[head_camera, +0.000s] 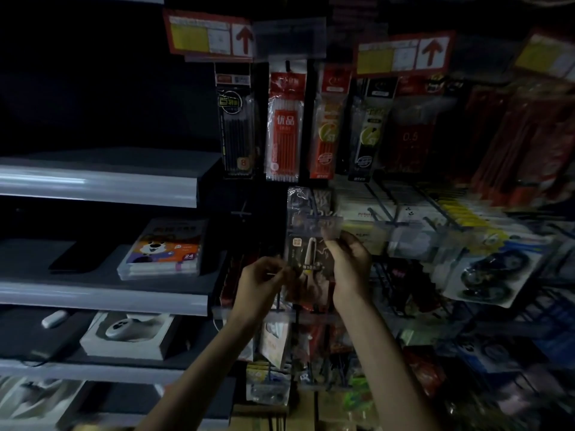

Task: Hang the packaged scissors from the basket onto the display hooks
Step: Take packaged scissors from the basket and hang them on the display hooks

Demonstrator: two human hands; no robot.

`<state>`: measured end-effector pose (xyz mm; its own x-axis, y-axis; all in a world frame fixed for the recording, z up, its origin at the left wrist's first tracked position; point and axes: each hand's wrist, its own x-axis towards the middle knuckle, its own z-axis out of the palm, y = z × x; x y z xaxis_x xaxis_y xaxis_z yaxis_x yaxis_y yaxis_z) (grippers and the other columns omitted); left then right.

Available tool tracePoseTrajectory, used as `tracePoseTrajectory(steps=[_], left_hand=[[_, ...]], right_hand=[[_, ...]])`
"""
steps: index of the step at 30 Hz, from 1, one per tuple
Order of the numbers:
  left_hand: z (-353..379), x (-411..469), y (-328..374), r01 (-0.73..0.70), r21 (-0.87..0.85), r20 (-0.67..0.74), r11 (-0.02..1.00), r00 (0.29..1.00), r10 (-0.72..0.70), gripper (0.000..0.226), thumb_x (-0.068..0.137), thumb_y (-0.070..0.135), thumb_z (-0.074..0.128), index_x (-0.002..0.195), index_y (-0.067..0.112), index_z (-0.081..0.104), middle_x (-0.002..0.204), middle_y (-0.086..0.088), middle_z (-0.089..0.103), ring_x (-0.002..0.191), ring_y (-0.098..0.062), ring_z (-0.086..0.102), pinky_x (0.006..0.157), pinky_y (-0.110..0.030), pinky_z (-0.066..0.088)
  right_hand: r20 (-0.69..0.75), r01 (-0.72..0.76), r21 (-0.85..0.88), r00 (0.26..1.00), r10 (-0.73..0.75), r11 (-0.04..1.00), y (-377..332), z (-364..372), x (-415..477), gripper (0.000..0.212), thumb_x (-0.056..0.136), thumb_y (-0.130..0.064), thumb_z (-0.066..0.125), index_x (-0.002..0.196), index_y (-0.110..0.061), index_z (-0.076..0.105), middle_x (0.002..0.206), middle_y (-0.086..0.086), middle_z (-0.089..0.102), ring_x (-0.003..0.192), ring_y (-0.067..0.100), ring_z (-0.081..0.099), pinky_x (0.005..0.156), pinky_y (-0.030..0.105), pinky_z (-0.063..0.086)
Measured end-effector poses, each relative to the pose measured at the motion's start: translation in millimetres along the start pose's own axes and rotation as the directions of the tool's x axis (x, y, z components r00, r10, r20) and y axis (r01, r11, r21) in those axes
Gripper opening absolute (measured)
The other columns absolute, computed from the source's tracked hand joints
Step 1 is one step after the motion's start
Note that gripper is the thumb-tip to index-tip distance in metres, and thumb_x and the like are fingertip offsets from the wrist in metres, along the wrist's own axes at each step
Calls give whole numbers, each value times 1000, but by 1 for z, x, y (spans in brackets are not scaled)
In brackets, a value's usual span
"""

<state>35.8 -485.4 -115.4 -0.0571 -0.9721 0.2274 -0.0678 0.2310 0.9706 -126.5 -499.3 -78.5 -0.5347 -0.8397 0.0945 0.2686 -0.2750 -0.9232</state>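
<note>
You're pinching the scissors pack, left hand at its side, right hand near its top, seemingly at a hook.

A red refill pack hangs beside a black pencil pack — marker box on a grey shelf

The shop aisle is very dim. On the left, pale grey metal shelves are stacked against a dark back panel. One carries a flat orange-and-white box with a cartoon dog. The next one down holds a white carton with a rounded grey device. Straight ahead, long red-and-white refill packs hang under 2 red price cards with arrows. Black wire hooks and blurred packets fill the right.
</note>
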Motion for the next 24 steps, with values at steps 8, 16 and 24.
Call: tracePoseTrajectory(steps=[8,16,24], left_hand=[[4,-3,1,6,-90,6,996,1000,-6,6,98,4,69,95,3,74,89,-13,79,86,-28,78,76,-37,64],[12,-8,-13,-94,76,-107,993,989,102,8,94,14,78,88,17,75,84,4,78,80,-11,76,73,-27,61],[17,-1,-22,-75,74,-131,994,988,84,8,93,22,80,87,19,76,81,4,78,75,-13,75,65,-31,59]], right_hand=[[52,159,-239,987,-151,958,21,-26,-15,18,89,-20,81,105,-14,76,98,-2,78,93,9,73,79,24,56],[51,234,-392,971,-233,890,50,-42,-29,31,85,-28,84,113,-26,71,99,-9,75,93,7,71,79,31,59],[56,264,-494,960,-273,828,55,-38,-23,34,82,-36,85,112,-33,68,97,-16,70,89,-1,66,72,23,56]])
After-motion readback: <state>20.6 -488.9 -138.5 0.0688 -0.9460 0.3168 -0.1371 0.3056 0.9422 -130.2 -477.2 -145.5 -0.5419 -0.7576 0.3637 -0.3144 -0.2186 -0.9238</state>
